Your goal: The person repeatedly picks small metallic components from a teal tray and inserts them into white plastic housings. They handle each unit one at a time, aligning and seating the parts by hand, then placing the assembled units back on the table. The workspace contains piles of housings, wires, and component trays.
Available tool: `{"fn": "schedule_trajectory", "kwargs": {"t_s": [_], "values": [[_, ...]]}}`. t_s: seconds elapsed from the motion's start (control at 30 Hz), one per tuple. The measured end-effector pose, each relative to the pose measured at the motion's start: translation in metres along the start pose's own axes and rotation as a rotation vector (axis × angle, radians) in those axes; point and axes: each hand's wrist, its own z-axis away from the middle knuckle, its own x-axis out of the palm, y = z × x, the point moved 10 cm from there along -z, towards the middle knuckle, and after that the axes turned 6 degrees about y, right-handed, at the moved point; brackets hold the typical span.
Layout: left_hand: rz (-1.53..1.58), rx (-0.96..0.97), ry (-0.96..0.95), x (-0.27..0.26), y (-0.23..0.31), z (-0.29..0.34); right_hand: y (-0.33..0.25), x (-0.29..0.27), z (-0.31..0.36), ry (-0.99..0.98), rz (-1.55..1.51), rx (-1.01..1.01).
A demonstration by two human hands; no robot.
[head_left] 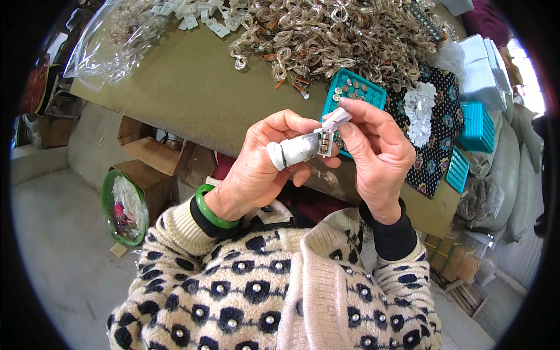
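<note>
My left hand (pixel 249 153) grips a small white battery box (pixel 324 146) whose inside faces up, with several silvery button cells in a row in it. One digit of that hand is wrapped in a worn white covering (pixel 297 150) and presses beside the box. Thumb and fingers of my right hand (pixel 382 153) pinch the white lid (pixel 337 119), tilted up at the box's far end. Just beyond both hands stands a teal plastic basket (pixel 379 96) with several loose button cells in it, partly hidden by my fingers.
Coiled clear-wire light strings (pixel 326 35) heap at the table's back. White plastic pieces (pixel 217 26) and a clear bag (pixel 111 55) lie back left. On the right are a dark patterned cloth (pixel 440 116) with flat white pieces (pixel 419 111) and stacked teal baskets (pixel 477 125). A green bin (pixel 108 195) stands floor-left.
</note>
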Motion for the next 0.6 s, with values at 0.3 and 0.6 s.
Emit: {"fn": "schedule_trajectory", "kwargs": {"t_s": [0.3, 0.6], "values": [[0.015, 0.027, 0.034, 0.0, -0.002, 0.001, -0.036, 0.006, 0.011, 0.082, 0.297, -0.49], [-0.029, 0.127, 0.121, -0.012, 0.002, 0.005, -0.037, 0.025, 0.018, 0.025, 0.354, -0.639]]}}
